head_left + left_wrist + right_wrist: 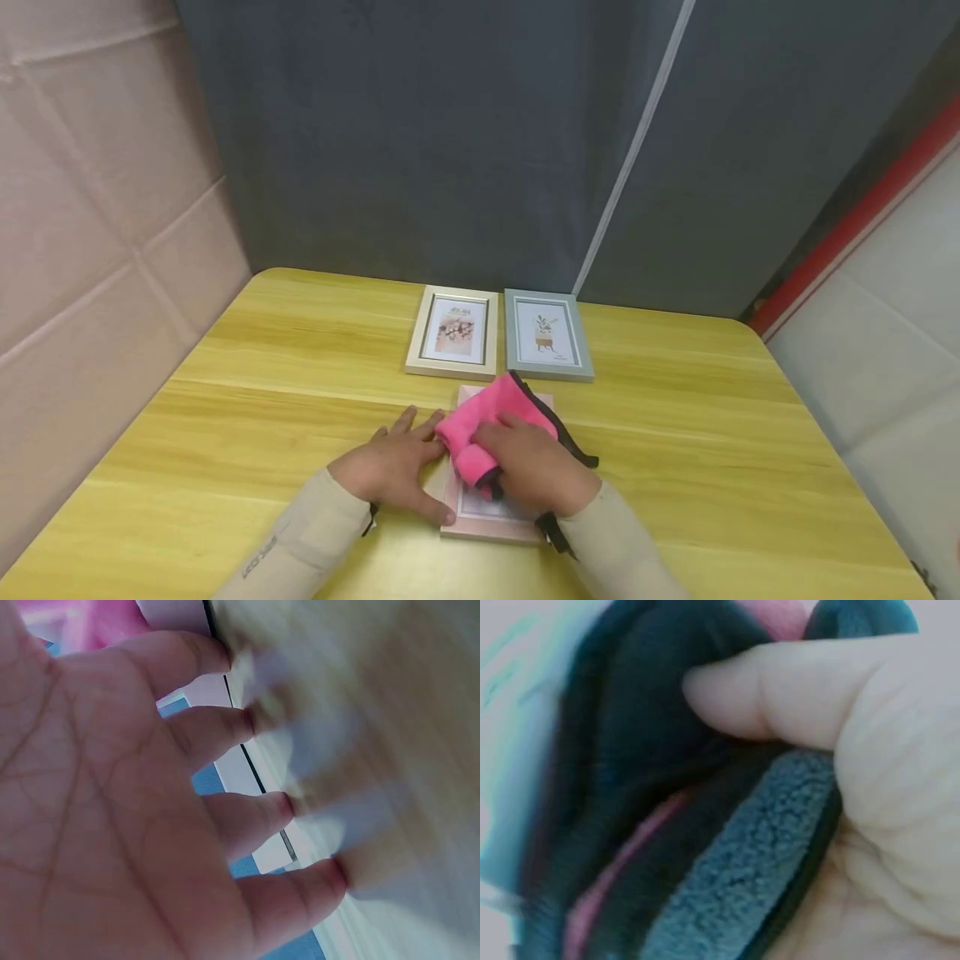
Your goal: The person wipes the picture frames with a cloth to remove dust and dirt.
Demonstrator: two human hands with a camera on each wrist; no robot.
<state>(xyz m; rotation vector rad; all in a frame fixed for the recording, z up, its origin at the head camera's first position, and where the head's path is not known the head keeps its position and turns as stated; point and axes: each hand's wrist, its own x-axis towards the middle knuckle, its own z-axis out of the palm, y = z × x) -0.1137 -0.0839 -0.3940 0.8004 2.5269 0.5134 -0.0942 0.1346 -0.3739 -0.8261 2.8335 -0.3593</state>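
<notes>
A pink picture frame [491, 530] lies flat on the table in front of me, partly covered by a bright pink cloth [517, 398] with dark edging. My right hand [538, 468] grips the bunched cloth over the frame. In the right wrist view the thumb [757, 694] presses into folds of the cloth [735, 862], whose dark grey side shows. My left hand [396, 468] is spread at the frame's left side, its thumb on the frame's edge. The left wrist view shows that palm [97, 810] with its fingertips at the tabletop.
Beyond the pink frame, a gold frame [490, 337] with a flower print and a grey-blue frame [512, 337] with a plant print lie side by side. The yellow wood-grain table [247, 417] meets a dark panel [420, 150] at its far edge.
</notes>
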